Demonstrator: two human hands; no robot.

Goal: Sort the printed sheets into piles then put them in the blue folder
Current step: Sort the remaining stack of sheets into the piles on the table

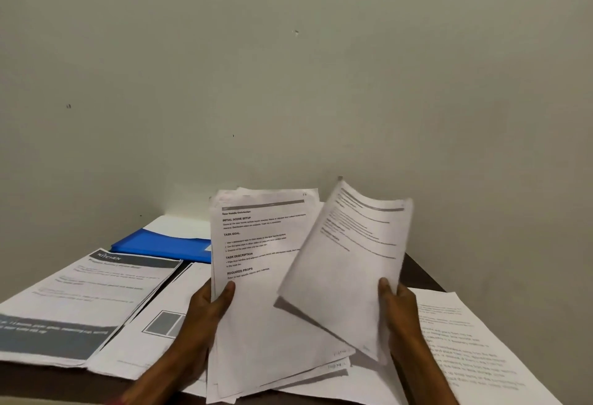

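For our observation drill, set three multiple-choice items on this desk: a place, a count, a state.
1. Where is the blue folder? A in a hand; B on the table behind the KITCHEN sheet; C on the floor.
2. How many hands hold paper? A none; B one; C two.
3. The sheet in the right hand is: A held up; B lying flat; C crumpled.
Answers: B, it lies beyond that sheet; C, the left hand grips a stack too; A, fingers pinch its lower edge.

Two hands [205,310] [399,308], one folder [160,245], many sheets [263,324]
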